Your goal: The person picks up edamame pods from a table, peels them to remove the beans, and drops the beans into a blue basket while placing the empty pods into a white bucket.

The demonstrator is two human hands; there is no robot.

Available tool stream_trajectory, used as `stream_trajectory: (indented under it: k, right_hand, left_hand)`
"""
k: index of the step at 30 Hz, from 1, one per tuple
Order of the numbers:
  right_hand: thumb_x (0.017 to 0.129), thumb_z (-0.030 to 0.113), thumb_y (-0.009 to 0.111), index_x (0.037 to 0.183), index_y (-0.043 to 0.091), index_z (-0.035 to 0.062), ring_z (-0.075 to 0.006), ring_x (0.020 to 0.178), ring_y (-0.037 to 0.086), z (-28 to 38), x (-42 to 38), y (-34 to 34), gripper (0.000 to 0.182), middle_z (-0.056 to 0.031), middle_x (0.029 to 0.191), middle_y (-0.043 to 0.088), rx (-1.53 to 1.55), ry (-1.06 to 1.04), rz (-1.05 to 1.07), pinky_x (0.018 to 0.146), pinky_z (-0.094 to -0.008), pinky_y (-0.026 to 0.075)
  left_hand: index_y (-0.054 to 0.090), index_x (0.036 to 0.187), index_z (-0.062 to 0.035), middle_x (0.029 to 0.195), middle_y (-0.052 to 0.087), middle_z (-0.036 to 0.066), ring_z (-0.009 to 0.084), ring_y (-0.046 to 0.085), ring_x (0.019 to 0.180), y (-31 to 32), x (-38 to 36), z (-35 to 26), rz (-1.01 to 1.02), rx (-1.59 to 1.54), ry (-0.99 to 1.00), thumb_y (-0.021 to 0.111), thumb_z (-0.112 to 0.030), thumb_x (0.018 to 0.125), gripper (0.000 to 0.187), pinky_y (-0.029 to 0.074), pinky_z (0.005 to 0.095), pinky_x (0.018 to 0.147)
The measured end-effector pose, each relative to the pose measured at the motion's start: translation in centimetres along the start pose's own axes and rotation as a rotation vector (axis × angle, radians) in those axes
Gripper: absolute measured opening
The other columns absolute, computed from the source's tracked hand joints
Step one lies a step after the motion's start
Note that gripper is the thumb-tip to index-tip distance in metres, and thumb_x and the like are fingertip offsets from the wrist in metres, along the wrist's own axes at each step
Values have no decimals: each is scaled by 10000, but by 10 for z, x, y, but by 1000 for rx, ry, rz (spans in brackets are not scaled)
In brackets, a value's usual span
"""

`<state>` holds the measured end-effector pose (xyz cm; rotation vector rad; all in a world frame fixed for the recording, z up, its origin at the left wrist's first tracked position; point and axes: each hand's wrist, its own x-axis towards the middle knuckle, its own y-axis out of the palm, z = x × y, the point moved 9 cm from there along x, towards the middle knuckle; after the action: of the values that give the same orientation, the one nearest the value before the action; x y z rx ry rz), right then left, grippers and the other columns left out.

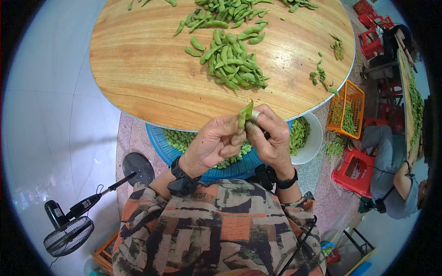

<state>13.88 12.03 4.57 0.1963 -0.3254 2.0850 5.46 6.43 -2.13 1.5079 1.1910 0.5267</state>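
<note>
My left hand (216,141) pinches a green soybean pod (245,114) between thumb and fingers, just off the near edge of the round wooden table (152,87). On the pod's right side, my right hand (270,138) grips it too, and a greyish band or cover shows on one of its digits. Below both hands stands a blue basket (154,138) with pale green shelled beans (179,139) in it. A heap of whole pods (232,62) lies on the tabletop ahead of my hands.
More pods (230,10) lie farther back. A white bucket (314,142) of pods and an orange crate (347,110) are to the right. A red stool (354,172) stands near a seated person (391,170). A black fan (69,234) is at lower left.
</note>
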Motion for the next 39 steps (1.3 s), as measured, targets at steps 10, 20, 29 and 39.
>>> stream_trajectory:
  k: [10,20,29,39]
  right_hand:
    - [839,-41,586,981,637,-36,-245,662,562,-8,-8,7,151,-126,774,553,-170,123,4,584,-317,436]
    - [814,-80,606,980,605,-47,-315,694,592,8,-11,21,169,-164,849,549,-444,-33,-134,594,-368,483]
    - [821,-75,608,972,637,-30,-195,594,550,10,-11,-2,160,-113,786,535,-355,0,-144,517,-291,413]
    - [852,-12,579,1039,641,-55,-288,623,615,-26,-79,-170,202,-168,756,624,-887,314,-109,606,-381,482]
  left_hand:
    - [600,1083,-2,777,613,21,55,527,574,7,-6,-46,-247,1148,282,561,-129,992,161,396,192,489]
    - [592,1151,-20,790,562,-28,31,468,628,-7,-7,-42,-322,950,254,447,-152,1038,226,366,178,537]
    - [554,1296,-2,796,505,-38,39,417,644,-8,-9,-23,-271,678,145,413,-48,931,394,348,177,567]
    - [671,1094,-38,968,677,163,301,676,887,44,-8,-161,-110,2101,628,623,-50,835,263,535,375,787]
